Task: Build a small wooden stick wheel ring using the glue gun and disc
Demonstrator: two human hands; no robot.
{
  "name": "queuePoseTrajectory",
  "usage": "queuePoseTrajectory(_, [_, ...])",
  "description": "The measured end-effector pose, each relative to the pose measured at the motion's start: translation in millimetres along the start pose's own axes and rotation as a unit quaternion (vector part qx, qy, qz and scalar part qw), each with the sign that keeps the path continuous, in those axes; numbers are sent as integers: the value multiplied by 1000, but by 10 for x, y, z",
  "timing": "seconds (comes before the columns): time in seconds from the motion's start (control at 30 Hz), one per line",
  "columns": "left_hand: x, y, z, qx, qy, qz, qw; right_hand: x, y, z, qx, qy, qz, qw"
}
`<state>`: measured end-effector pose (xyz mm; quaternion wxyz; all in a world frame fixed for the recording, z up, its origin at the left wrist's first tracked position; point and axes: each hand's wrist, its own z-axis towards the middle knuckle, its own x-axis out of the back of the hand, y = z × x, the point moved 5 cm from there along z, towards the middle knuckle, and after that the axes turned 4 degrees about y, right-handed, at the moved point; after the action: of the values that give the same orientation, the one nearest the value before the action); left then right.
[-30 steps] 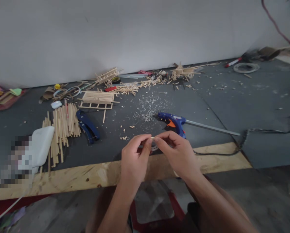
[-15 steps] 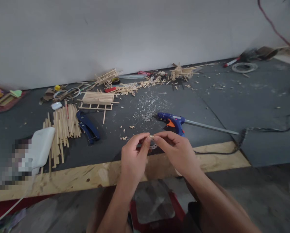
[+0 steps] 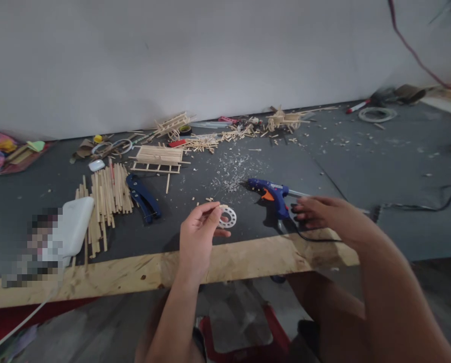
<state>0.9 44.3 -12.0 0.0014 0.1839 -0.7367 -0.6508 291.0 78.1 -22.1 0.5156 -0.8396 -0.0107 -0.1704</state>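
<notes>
My left hand [image 3: 198, 227] pinches a flat white ring with round holes [image 3: 231, 218] between thumb and forefinger, above the table's front edge. A small pale wooden piece seems to sit at the ring's top beside the fingertips, partly hidden by them. My right hand [image 3: 319, 214] has its fingers extended and holds nothing that I can see. It is just right of a blue glue gun [image 3: 272, 191] with an orange trigger, which lies on the dark tabletop with its nozzle to the left. A grey glue stick [image 3: 299, 193] juts from the gun's back.
Left of the hands lie a blue cutter [image 3: 144, 196], a bundle of wooden sticks [image 3: 110, 201] and a white power bank [image 3: 76, 224]. Stick-built models [image 3: 159, 156] and glue scraps [image 3: 235, 169] are farther back. A black cord [image 3: 312, 239] runs along the wooden front edge [image 3: 255, 259].
My right hand has left the left hand's fingertips and moved right, beside the glue gun. The left hand keeps the ring, which shows more fully. The view has shifted slightly.
</notes>
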Motion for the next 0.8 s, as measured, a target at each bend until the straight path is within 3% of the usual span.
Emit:
queuePoseTrajectory(0.1, [-7, 9, -1, 1, 2, -14, 1000, -202, 3, -30, 36, -38, -30, 998])
queuePoseTrajectory(0.17, [-18, 11, 0, -1, 1, -17, 1000, -356, -4, -51, 50, -29, -22, 998])
queuePoseTrajectory(0.33, [-27, 10, 10, -2, 1, -16, 1000, -579, 2, -65, 20, 18, 167, 986])
queuePoseTrajectory(0.5, [5, 17, 24, -2, 2, -27, 1000, -639, -36, -160, 6, -54, 201, 978])
queuePoseTrajectory(0.8, [12, 45, 34, 5, -7, -65, 998, -749, -125, -543, 56, -172, 178, 967])
